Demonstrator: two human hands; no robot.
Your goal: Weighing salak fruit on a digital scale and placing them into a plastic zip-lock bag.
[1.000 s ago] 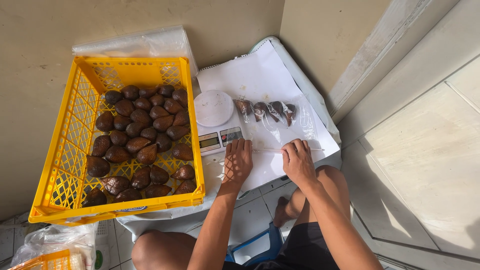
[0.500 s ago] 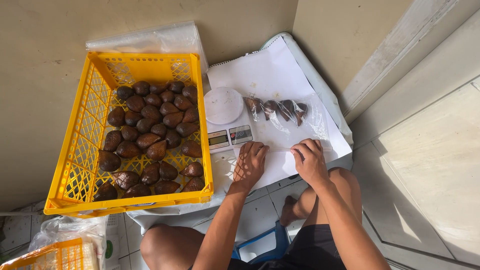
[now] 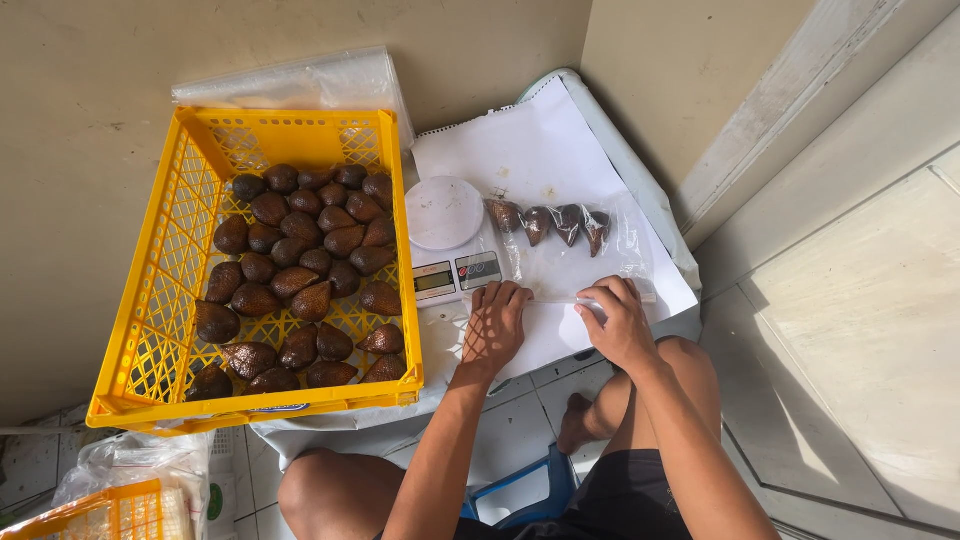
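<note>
A clear plastic bag [image 3: 570, 245] lies flat on white paper [image 3: 535, 150], holding several brown scaly fruits [image 3: 548, 222] in a row at its far end. My left hand [image 3: 493, 325] presses down on the bag's near open edge at the left. My right hand [image 3: 613, 322] pinches the same edge at the right, fingers closed on the plastic. A small digital kitchen scale [image 3: 450, 235] with a round white platter stands just left of the bag.
A yellow lattice crate [image 3: 150, 330] full of the same brown fruits [image 3: 300, 270] sits at the left on a low surface. Folded clear plastic [image 3: 300, 80] lies behind it. A second crate in plastic [image 3: 110, 505] shows at bottom left. My knees and a blue stool [image 3: 525, 490] are below.
The view has shifted slightly. Both hands stay on the bag's near edge and have slid a little along it; the bag and fruits lie as before.
</note>
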